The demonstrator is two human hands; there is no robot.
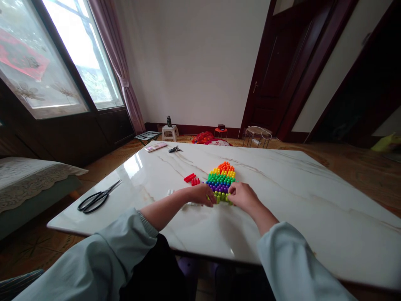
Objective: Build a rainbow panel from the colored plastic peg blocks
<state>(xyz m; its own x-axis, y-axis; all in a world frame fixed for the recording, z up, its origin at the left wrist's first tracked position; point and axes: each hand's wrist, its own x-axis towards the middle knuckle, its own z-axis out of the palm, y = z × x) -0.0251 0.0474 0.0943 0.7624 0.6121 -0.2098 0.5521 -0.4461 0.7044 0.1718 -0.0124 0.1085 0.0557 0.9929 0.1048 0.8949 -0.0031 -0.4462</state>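
Note:
A flat block of small plastic pegs point(222, 179) lies on the white marble table point(297, 196), banded orange, yellow, green, purple and lime from far to near. My left hand point(200, 195) is curled at its near left corner, fingers closed on the lime pegs. My right hand point(242, 196) pinches the near right corner of the same block. Two loose red pieces point(191, 179) lie just left of it.
Black scissors point(97, 197) lie near the table's left edge. A pink case point(156, 146) and a small dark tool point(174, 149) sit at the far left corner. A bed is at the left; stools and a dark door stand beyond the table.

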